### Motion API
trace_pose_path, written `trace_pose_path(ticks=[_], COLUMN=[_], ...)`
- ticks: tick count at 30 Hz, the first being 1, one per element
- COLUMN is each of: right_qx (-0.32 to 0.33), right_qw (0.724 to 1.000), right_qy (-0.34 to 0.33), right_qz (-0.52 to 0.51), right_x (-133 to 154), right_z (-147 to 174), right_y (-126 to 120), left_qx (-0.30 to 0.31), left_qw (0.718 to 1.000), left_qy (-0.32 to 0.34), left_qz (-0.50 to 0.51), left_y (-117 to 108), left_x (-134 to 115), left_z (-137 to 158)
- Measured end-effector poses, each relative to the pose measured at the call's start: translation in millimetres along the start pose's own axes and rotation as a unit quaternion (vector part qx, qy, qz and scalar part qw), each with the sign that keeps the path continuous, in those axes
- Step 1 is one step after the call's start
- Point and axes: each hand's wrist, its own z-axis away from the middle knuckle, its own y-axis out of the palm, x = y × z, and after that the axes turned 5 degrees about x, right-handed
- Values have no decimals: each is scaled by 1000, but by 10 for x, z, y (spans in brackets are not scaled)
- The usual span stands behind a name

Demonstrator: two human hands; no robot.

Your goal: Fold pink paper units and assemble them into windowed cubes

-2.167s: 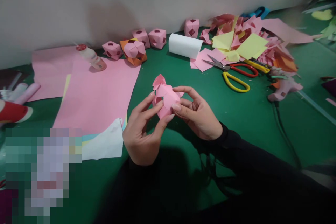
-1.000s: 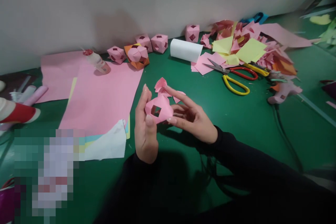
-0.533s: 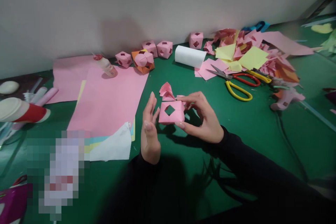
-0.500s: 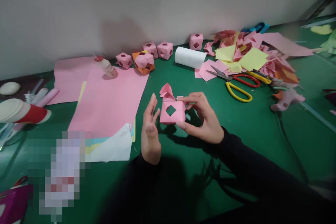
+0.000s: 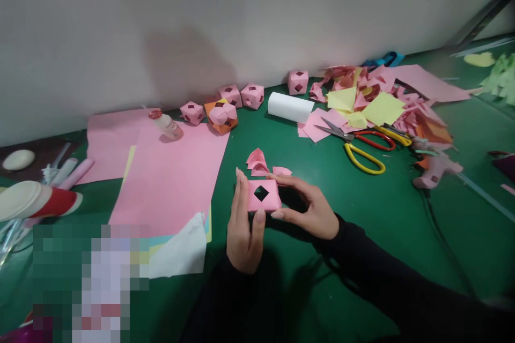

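Over the green bench (image 5: 374, 198), the right hand (image 5: 309, 206) and left hand (image 5: 244, 230) have their fingers clamped on a pink paper box (image 5: 274, 193) between them. Just beyond it show a folded piece (image 5: 256, 163) and a smaller scrap (image 5: 281, 171).

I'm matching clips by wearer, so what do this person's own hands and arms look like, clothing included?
Both the left hand and the right hand are bare, with no gloves or rings showing. The visible fingernails are longish. Plain black long sleeves reach the wrists; the left one blends into shadow.
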Motion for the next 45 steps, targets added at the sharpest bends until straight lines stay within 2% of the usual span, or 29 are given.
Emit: trace_pose_path(ticks=[3,7,9,12,14,17,20,22,25,26,28,30,33,36,39,43,45], right_qx=[-6,-51,-50,-8,12,19,0,-16,-80,-111,-149,-120,-32,13,17,-21,-63], right_qw=[1000,995,986,961,947,934,927,937,974,981,973,950,921,913,928,943,947], right_qy=[23,67,119,218,262,301,315,296,205,157,56,-15,-26,-24,-57,-88,-105], right_qz=[-14,-61,-103,-170,-184,-191,-202,-184,-62,9,168,288,388,406,369,321,299], right_x=[-1,36,56,71,69,61,69,78,69,55,9,-54,-144,-204,-243,-219,-152], right_z=[-2,-38,-66,-107,-125,-140,-143,-142,-145,-149,-160,-172,-174,-159,-151,-169,-170], right_y=[30,100,130,160,177,207,225,213,141,105,28,-36,-83,-95,-119,-157,-148], left_qx=[6,14,28,50,42,-10,-73,-106,-131,-135,-134,-126,-137,-148,-154,-149,-133], left_qw=[1000,1000,999,998,999,997,970,939,915,917,931,953,977,986,988,985,987], left_qy=[5,1,9,15,5,-69,-201,-285,-311,-299,-255,-187,-100,-47,-10,38,47], left_qz=[-20,-17,-24,-26,-27,21,113,159,220,229,226,205,130,65,11,-76,-81], left_y=[-25,-81,-111,-125,-113,-102,-142,-184,-219,-218,-198,-164,-112,-81,-70,-57,-43], left_x=[24,31,24,-3,-19,-7,57,111,165,168,149,103,28,-2,11,1,-24], left_z=[7,-2,-16,-29,-24,-19,-58,-99,-138,-141,-137,-131,-120,-89,-31,24,22])
